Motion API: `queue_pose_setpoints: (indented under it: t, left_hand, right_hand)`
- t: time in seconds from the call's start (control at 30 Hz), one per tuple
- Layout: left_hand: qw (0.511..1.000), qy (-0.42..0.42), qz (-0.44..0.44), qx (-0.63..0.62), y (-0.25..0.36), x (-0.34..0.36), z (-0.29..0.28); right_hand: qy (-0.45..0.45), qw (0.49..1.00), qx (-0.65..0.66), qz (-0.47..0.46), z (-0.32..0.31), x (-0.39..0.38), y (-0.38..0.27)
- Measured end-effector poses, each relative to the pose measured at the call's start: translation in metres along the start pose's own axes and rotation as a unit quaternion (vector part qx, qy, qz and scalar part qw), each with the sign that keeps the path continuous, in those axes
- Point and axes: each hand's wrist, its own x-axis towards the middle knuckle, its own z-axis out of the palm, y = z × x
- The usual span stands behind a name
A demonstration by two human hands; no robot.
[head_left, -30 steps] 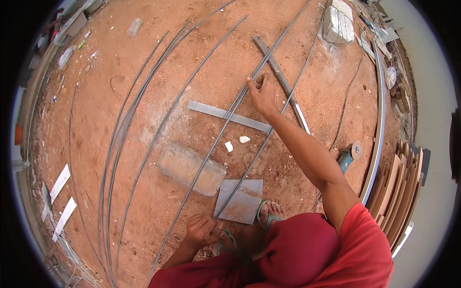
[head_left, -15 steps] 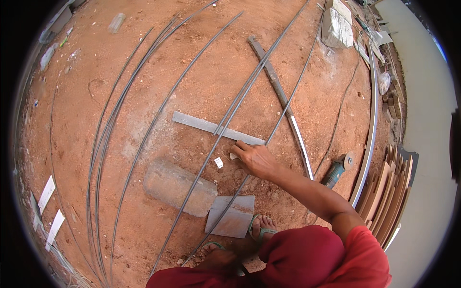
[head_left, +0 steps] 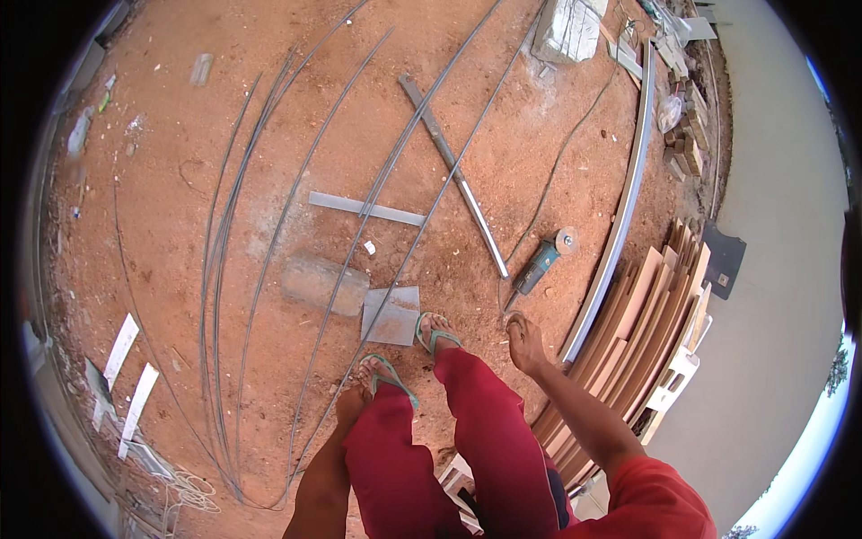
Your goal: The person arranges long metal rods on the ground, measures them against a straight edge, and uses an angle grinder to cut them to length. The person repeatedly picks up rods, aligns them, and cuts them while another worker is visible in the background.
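My right hand (head_left: 524, 343) is over the dirt, right of my sandalled feet, with its fingers curled together; what they hold, if anything, I cannot make out. Nearest to it lies a teal angle grinder (head_left: 539, 268) with its round disc and cord. My left hand (head_left: 352, 406) hangs beside my left leg, its fingers hard to see. In front of my feet are a square grey tile (head_left: 400, 316) and a worn rounded block (head_left: 316, 284). A flat metal strip (head_left: 337, 201) lies under thin steel rods (head_left: 301, 180). A long bar (head_left: 440, 142) slants under them too.
Stacked brown boards (head_left: 628, 332) stand close to my right arm, beside a long curved metal profile (head_left: 621, 216). A white block (head_left: 567, 31) sits at the far right. White strips (head_left: 136, 409) and tangled cord (head_left: 189, 492) lie at left.
My right hand has left the spot by the metal strip and moved right and back toward me. My view has risen and shifted, bringing both legs and the left hand into clearer sight.
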Motion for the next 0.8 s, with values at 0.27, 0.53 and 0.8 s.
queue_pose_setpoints:
  t: [0.27, 0.53, 0.8]
  left_hand:
    - [0.933, -0.185, 0.032, 0.307, -0.013, -0.311, -0.095]
    - [0.902, -0.170, -0.051, 0.394, -0.008, -0.354, -0.199]
    - [0.922, 0.201, -0.158, -0.292, 0.207, -0.204, -0.397]
  right_hand:
    - [-0.096, 0.974, -0.205, 0.023, -0.129, -0.369, 0.029]
    - [-0.148, 0.972, -0.085, 0.163, -0.145, -0.335, -0.049]
    - [-0.204, 0.942, -0.040, 0.262, -0.194, -0.131, -0.016]
